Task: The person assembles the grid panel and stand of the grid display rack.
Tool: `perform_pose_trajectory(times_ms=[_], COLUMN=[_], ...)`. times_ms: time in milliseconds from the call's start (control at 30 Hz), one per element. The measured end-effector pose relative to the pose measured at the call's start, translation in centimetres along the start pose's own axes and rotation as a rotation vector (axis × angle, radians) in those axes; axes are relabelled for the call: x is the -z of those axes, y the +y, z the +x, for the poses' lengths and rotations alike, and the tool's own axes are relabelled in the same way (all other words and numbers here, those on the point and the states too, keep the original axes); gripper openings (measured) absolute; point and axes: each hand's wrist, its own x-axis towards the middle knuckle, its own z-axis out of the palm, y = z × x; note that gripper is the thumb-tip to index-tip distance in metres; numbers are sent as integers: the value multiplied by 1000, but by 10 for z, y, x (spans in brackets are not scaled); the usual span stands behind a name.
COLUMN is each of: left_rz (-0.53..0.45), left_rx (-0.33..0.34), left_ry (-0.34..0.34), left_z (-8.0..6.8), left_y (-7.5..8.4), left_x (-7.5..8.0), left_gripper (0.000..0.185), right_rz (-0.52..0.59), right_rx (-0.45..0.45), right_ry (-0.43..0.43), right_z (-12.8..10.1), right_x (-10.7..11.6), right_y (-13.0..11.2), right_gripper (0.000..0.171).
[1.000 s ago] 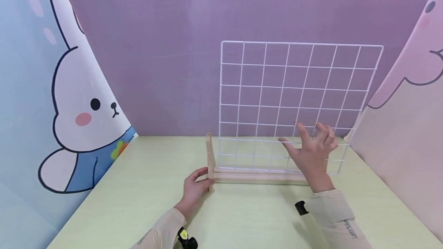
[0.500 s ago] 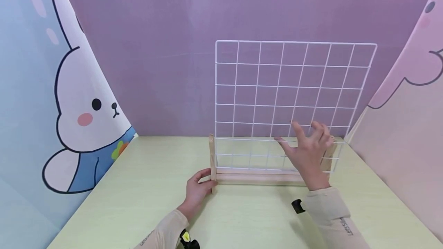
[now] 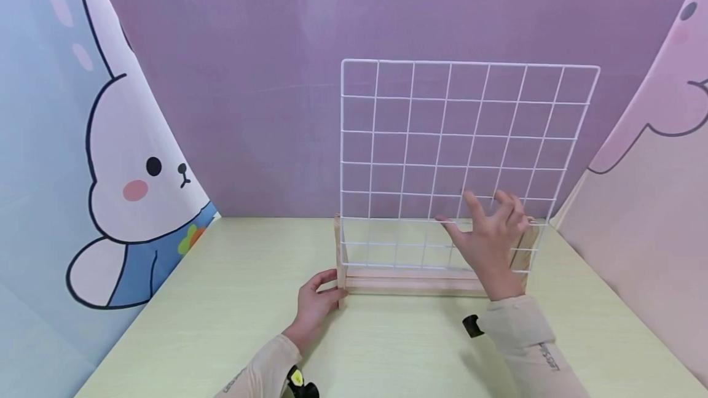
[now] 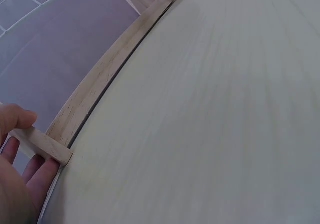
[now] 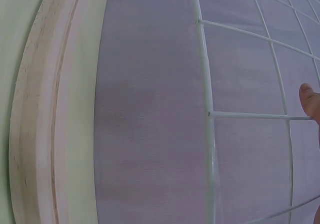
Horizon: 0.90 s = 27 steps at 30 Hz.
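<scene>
Nearest the camera, two beige sleeves are seen over the table (image 3: 221,324), each with a small black wrist device; the devices are cut off and hard to make out. Just beyond, the left hand (image 3: 314,303) is set at the left end of the wooden base (image 3: 409,282). Its thumb and fingers are closed round the foot of the left post (image 3: 338,250) — in the left wrist view the post's end (image 4: 42,145) is pinched between thumb and fingertips.

The right hand (image 3: 489,239) is held near the base's right end, in front of the grid (image 3: 459,140). Its fingers are spread apart and straight, raised against the lower wires; whether the wires are actually touched cannot be told. In the right wrist view only one fingertip (image 5: 311,99) is shown, lying at a wire.

The grid stands upright, its bottom edge lying just above the base between the two posts. The right post (image 3: 528,244) is partly hidden behind the right hand.

Behind the base a purple backdrop (image 3: 249,78) is hung, with a bunny curtain (image 3: 127,183) to the left and a pink curtain (image 3: 652,158) to the right — the latter cut off by the frame.
</scene>
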Motion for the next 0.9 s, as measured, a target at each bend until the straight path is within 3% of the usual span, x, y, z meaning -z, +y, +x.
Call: perform_pose_trajectory(times_ms=[900], left_rz=[11], left_rx=[-7], left_ry=[0], left_z=[4], left_y=[-3], left_x=[5], left_gripper=[46], right_rz=[-4], right_rx=[-1], right_ry=[25], right_z=[20], right_x=[-5], right_y=[-5], right_gripper=[62])
